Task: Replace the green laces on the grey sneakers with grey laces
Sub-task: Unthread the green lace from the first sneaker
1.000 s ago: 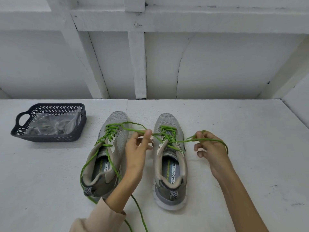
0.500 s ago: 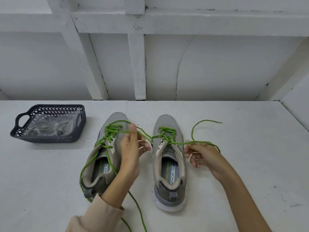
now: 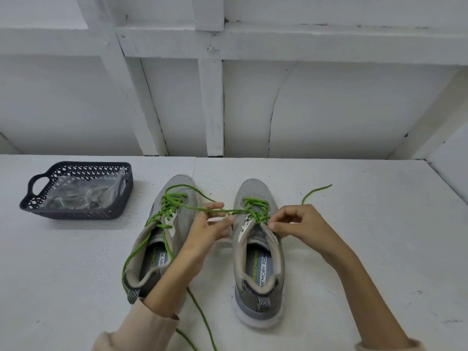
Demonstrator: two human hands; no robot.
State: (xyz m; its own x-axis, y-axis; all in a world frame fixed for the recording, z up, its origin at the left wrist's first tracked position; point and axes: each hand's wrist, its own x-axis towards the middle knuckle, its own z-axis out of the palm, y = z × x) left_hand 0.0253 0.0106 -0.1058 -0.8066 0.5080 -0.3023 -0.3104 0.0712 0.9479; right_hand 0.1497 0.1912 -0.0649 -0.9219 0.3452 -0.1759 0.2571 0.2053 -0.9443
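My right hand (image 3: 304,224) has come in to the right sneaker (image 3: 253,188), fingers (image 3: 274,226) pinching its green lace (image 3: 254,206); left hand (image 3: 205,231) holds the strand (image 3: 235,212) sideways.

We have one view only, from a camera worn on the person's head. It faces forward and down, so we see the left hand (image 3: 205,228) and the right hand (image 3: 304,224) from above and behind, with both forearms entering from the lower edge. The hands are near the camera, close to the middle of the picture, near enough to follow the green lace (image 3: 236,211) between them. Under and around the hands, the white table (image 3: 379,249) fills the lower half. Beyond the hands, the white wall (image 3: 329,110) fills the upper half. The lens is wide. Well to the left of the left hand, the dark basket (image 3: 76,214) is in the frame.
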